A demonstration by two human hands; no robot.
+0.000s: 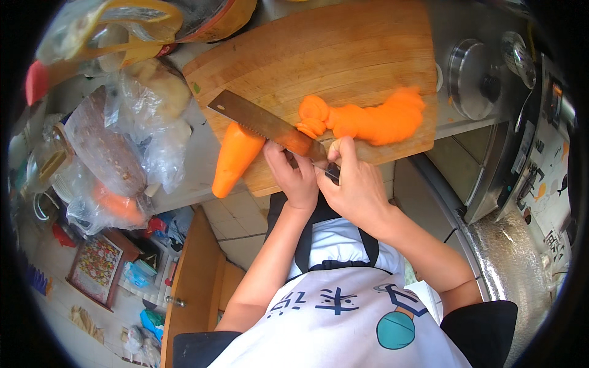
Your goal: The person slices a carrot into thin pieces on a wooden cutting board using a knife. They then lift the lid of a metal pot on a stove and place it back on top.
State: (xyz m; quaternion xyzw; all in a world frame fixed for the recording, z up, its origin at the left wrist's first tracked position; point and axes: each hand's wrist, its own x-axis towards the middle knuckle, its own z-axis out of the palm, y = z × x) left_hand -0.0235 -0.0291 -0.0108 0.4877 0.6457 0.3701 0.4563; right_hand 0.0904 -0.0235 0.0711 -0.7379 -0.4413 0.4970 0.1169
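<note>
My right hand (352, 179) grips the dark handle of a broad kitchen knife (251, 117). Its blade slants up to the left over the cutting board and has a hole near the far end. Orange shows on the blade near the handle; whether reflection or carrot, I cannot tell. My left hand (294, 179) is right by the blade's lower edge, fingers bent and tips partly hidden behind it. Left of it, a thick cut piece of carrot (237, 158) lies across the edge of the wooden cutting board (303, 50). Beyond the blade, overlapping carrot slices (372, 122) form a row.
Plastic bags hold a long brown root vegetable (103, 142) and an orange item (118, 202) at the left. A metal pot lid (474, 78) and a ladle (519, 60) are at the right. A wooden cabinet door (184, 285) stands open below the counter.
</note>
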